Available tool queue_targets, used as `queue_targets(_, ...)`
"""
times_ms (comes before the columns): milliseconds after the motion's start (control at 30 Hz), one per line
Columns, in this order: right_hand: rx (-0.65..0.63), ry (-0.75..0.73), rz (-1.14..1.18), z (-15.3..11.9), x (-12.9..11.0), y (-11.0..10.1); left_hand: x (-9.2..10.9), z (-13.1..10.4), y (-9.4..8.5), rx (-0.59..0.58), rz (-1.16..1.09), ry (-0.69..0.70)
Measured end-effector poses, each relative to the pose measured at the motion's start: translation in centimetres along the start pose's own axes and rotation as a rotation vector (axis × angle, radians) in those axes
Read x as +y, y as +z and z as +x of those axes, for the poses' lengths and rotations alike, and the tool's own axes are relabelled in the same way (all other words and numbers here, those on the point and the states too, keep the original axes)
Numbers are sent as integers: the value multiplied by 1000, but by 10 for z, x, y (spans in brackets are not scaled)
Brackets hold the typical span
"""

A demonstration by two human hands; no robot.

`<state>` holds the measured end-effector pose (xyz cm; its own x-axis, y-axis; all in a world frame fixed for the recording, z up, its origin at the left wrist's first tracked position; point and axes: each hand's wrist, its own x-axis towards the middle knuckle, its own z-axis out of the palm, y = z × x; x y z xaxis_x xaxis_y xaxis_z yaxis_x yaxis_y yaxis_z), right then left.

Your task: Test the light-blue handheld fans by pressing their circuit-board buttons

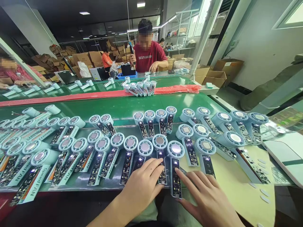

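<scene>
There are over thirty fans (crowding blurs the tally) and one yellow sheet.

It's a factory assembly workshop we're looking at: row upon row of matching pale-blue fans, their circuit boards exposed, spread along a long green desk; over on the far side a co-worker holds a tool, there's another person in orange farther back, and cardboard boxes pile up beneath ceiling lights
</scene>
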<state>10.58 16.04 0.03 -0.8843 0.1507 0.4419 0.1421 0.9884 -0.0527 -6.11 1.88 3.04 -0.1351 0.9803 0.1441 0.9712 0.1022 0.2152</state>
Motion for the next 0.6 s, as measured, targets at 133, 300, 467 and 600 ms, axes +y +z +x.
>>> queue_targets(133, 17, 18, 42, -2, -1, 2, 1, -2, 0, -1, -62, -20)
queue_targets(300, 65, 52, 104, 1, 0, 3, 0, -1, -1, 1, -112, -38)
queue_targets(467, 65, 69, 96, 8, 5, 2, -1, 0, -2, 27, -110, -34)
queue_targets(600, 40, 71, 93, 10, 10, 1, 0, 1, -1, 19, -116, -39)
